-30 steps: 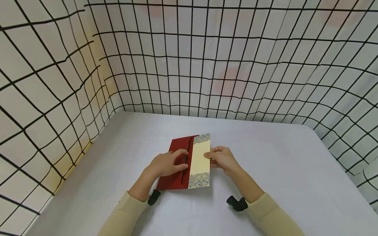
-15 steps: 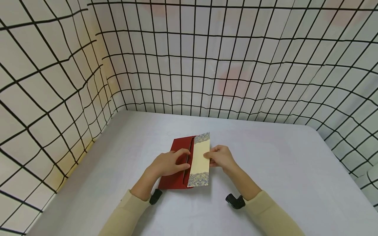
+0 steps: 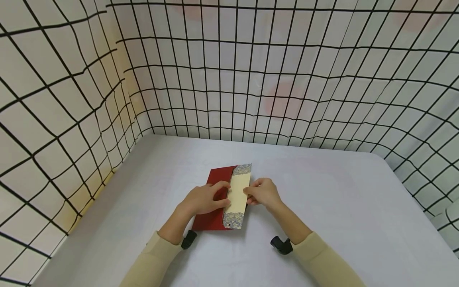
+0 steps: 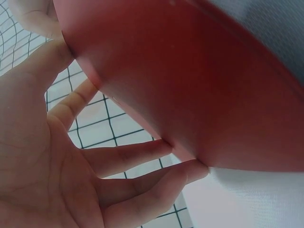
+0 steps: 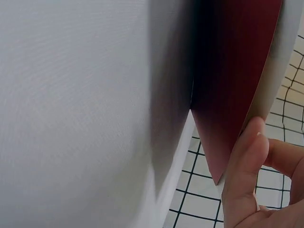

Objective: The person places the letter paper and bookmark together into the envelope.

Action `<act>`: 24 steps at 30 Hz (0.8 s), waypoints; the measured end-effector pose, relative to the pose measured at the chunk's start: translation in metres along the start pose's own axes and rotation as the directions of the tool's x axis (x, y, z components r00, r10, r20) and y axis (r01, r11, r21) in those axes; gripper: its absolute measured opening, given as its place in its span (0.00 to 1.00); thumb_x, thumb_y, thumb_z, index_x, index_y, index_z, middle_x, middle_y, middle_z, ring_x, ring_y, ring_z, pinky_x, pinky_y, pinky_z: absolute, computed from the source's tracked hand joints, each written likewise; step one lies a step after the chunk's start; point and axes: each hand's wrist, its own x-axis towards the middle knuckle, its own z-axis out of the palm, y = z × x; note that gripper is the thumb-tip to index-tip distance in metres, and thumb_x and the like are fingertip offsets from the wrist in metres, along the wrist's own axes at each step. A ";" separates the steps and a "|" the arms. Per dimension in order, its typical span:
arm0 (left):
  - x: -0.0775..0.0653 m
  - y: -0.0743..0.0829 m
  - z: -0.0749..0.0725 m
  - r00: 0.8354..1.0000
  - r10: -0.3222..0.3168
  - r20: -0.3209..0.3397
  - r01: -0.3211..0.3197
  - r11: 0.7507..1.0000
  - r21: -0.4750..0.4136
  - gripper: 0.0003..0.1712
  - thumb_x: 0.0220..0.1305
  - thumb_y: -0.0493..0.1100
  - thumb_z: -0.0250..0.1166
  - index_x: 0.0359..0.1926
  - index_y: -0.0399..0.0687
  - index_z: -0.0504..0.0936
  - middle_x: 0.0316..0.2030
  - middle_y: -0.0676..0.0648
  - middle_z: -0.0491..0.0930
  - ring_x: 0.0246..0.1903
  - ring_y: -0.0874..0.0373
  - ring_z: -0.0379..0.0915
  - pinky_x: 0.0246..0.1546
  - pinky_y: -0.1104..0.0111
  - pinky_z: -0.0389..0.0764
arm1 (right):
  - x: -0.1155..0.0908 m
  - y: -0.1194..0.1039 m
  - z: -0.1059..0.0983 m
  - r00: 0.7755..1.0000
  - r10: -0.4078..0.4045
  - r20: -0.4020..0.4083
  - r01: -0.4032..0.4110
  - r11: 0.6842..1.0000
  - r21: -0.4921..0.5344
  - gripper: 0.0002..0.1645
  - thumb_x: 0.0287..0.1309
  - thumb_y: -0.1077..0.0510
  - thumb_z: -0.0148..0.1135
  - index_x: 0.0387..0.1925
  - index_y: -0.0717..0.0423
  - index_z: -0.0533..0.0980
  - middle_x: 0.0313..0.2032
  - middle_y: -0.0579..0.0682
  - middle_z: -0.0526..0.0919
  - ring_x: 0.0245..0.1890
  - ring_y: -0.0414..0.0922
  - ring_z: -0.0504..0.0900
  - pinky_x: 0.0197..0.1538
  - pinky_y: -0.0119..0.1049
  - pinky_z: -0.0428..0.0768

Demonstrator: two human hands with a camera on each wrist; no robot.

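Note:
A red envelope (image 3: 209, 220) stands slightly tilted above the white table, its opening side toward the right. My left hand (image 3: 202, 199) rests on it with fingers spread. In the left wrist view, the fingertips (image 4: 164, 146) touch the edge of the red envelope (image 4: 190, 80). A cream card (image 3: 238, 195) with blue-grey lace-patterned ends overlaps the envelope's opening side; how much lies inside is hidden. My right hand (image 3: 264, 194) pinches the card's right edge between thumb and fingers. The right wrist view shows that hand (image 5: 247, 185) beside a red flap (image 5: 232, 80) under the card.
A white cloth-covered table (image 3: 322, 199) lies beneath the hands. Black wire mesh (image 3: 229, 79) rises at the back and sides, with white sheeting behind it. A black wrist camera (image 3: 281, 245) sits by the right cuff and another black camera (image 3: 189, 239) by the left.
My right hand has moved left with the card, which now covers more of the envelope's opening side and leans more. The left hand has stayed on the envelope.

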 end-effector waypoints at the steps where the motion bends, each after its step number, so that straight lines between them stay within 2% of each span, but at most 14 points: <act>1: 0.000 0.000 0.000 1.000 -0.002 0.000 0.002 1.000 0.001 0.27 0.56 0.62 0.61 0.56 0.68 0.67 0.34 0.52 0.73 0.27 0.58 0.69 0.30 0.64 0.70 | 0.000 0.000 0.000 1.000 0.005 0.004 -0.005 1.000 0.003 0.09 0.48 0.64 0.65 0.28 0.66 0.73 0.16 0.55 0.79 0.13 0.43 0.79 0.24 0.38 0.79; 15: 0.000 0.000 0.000 1.000 -0.004 0.003 0.004 1.000 0.020 0.27 0.57 0.62 0.60 0.57 0.68 0.67 0.34 0.52 0.73 0.27 0.58 0.69 0.30 0.63 0.71 | 0.002 -0.004 0.007 0.998 0.017 0.057 -0.018 1.000 0.018 0.07 0.51 0.65 0.63 0.29 0.69 0.76 0.18 0.56 0.80 0.16 0.44 0.81 0.23 0.33 0.79; 24: 0.001 -0.001 0.002 1.000 -0.006 0.004 0.006 1.000 0.029 0.28 0.57 0.62 0.60 0.57 0.68 0.67 0.35 0.51 0.74 0.28 0.57 0.69 0.30 0.64 0.71 | 0.006 -0.008 0.013 0.992 0.067 0.102 -0.069 0.997 0.015 0.07 0.53 0.66 0.62 0.31 0.69 0.74 0.19 0.56 0.80 0.17 0.44 0.82 0.22 0.30 0.78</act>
